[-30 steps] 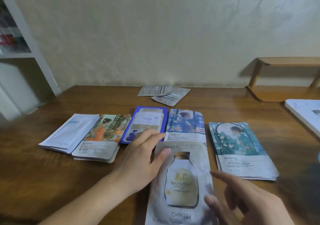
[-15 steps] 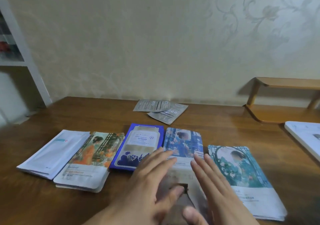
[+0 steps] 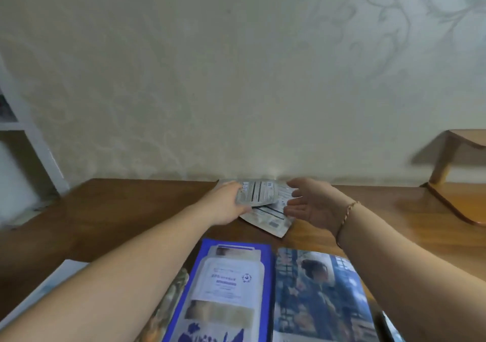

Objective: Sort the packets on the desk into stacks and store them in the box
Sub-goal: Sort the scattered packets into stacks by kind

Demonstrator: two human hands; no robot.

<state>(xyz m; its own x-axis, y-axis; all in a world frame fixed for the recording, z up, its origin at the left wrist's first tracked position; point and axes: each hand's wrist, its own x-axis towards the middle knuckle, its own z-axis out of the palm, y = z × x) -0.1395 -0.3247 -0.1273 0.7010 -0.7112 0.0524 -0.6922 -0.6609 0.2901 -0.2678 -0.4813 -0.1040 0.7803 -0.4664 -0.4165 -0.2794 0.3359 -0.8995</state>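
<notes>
Hands that were flattening a bottle-print packet near us have reached the desk's [image 3: 131,210] far edge: our left hand [image 3: 226,205] pinches the silver packets [image 3: 259,197], right hand [image 3: 313,205] open beside them, so sorting continues.

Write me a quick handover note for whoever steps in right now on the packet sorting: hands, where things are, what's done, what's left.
Left hand: grips the top silver packet at the desk's far edge.
Right hand: open, palm turned toward the silver packets, holding nothing.
A second silver packet lies underneath on the desk.
Near side: blue-bordered packets and blue portrait packets lie side by side; others are partly hidden under the arms.
Done: near packets appear grouped.
Left: stack the silver ones, then box everything. No box is in view.
</notes>
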